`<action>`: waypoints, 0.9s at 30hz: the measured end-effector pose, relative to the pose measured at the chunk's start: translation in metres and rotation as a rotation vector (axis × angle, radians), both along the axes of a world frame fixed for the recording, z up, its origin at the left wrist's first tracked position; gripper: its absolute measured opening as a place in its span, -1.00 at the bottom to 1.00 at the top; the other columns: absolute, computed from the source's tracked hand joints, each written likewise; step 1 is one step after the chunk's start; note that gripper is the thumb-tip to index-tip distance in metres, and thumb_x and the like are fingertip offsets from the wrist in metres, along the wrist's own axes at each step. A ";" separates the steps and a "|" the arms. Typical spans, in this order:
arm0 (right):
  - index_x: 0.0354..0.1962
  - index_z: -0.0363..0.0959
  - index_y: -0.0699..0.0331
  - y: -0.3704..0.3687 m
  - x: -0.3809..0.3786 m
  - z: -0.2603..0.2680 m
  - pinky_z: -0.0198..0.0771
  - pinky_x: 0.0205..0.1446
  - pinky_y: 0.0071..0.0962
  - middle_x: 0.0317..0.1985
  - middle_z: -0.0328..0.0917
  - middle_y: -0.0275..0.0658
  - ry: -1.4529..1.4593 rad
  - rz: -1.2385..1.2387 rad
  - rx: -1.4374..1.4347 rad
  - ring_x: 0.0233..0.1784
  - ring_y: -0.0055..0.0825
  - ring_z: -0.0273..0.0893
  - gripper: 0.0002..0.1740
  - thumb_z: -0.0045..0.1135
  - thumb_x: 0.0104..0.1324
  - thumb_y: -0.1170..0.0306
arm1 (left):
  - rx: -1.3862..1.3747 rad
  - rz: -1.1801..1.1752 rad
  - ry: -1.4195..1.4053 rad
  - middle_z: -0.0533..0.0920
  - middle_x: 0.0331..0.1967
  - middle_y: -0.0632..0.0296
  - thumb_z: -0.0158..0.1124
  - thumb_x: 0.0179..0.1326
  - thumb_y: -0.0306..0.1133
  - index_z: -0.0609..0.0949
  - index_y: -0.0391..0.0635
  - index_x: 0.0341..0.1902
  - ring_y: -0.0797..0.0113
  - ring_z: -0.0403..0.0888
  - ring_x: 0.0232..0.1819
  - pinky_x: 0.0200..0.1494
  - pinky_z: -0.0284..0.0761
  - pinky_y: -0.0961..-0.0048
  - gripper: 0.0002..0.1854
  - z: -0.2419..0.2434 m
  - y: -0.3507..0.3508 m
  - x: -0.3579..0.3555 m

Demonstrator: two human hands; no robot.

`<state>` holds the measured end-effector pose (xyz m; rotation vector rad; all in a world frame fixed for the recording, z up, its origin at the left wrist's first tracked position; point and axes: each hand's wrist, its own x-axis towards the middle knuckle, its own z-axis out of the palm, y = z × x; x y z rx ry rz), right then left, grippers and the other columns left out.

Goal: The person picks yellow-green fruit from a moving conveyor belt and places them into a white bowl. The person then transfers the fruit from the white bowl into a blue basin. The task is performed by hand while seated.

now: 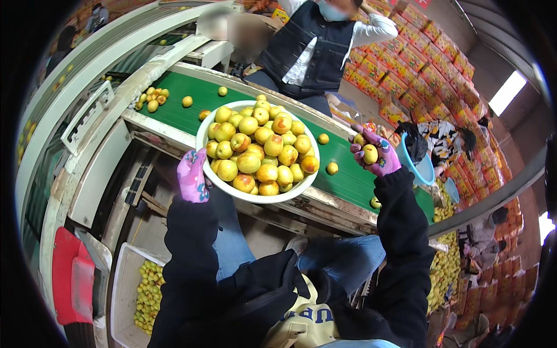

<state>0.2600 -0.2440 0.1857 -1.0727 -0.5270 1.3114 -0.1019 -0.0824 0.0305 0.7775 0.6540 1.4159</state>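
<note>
A white plastic basin [261, 199], heaped with yellow-green jujube-like fruits [249, 162], sits over the near edge of a green conveyor belt [348, 182]. My left hand [193, 174], in a pink patterned glove, grips the basin's left rim; its thumb lies against the rim and the other fingers are partly hidden. To the right, above the belt, my right hand [375, 152] wears a matching glove and holds two fruits [370, 154] in its curled fingers. Loose fruits [323, 138] lie on the belt between the basin and this hand.
Several fruits [152, 100] gather at the belt's left end. A white crate [119, 300] of small fruits stands at lower left, near a red plastic part [73, 278]. A person [304, 52] sits across the belt. A blue basin [425, 172] and stacked cartons [409, 65] are at right.
</note>
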 end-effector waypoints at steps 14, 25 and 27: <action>-0.19 0.37 0.37 -0.026 0.083 -0.132 0.45 -0.54 -0.41 -0.49 0.46 -0.15 0.202 -0.030 -0.181 -0.52 -0.33 0.46 -0.45 -0.09 0.40 -0.05 | 0.065 0.059 0.051 0.63 -0.30 0.18 0.20 0.27 -0.39 0.56 -0.33 -0.10 0.43 0.61 -0.32 -0.26 0.54 0.57 -0.76 -0.009 0.001 0.003; -0.02 0.29 0.34 0.033 -0.005 -0.071 0.43 -0.50 -0.52 -0.35 0.47 -0.17 -0.516 -0.104 0.175 -0.50 -0.54 0.45 -0.59 0.17 0.33 0.27 | -0.038 -0.061 0.105 0.53 -0.63 0.36 0.17 0.31 -0.34 0.55 -0.20 -0.21 0.64 0.27 -0.84 -0.82 0.12 0.67 -0.84 0.012 -0.007 -0.008; -0.06 0.31 0.36 0.061 -0.014 -0.048 0.43 -0.49 -0.55 -0.40 0.48 -0.23 -0.695 -0.027 0.190 -0.52 -0.58 0.45 -0.54 0.28 0.25 0.28 | 0.002 -0.090 0.120 0.51 -0.65 0.35 0.17 0.31 -0.33 0.53 -0.17 -0.27 0.62 0.27 -0.84 -0.82 0.12 0.66 -0.85 0.013 -0.009 -0.010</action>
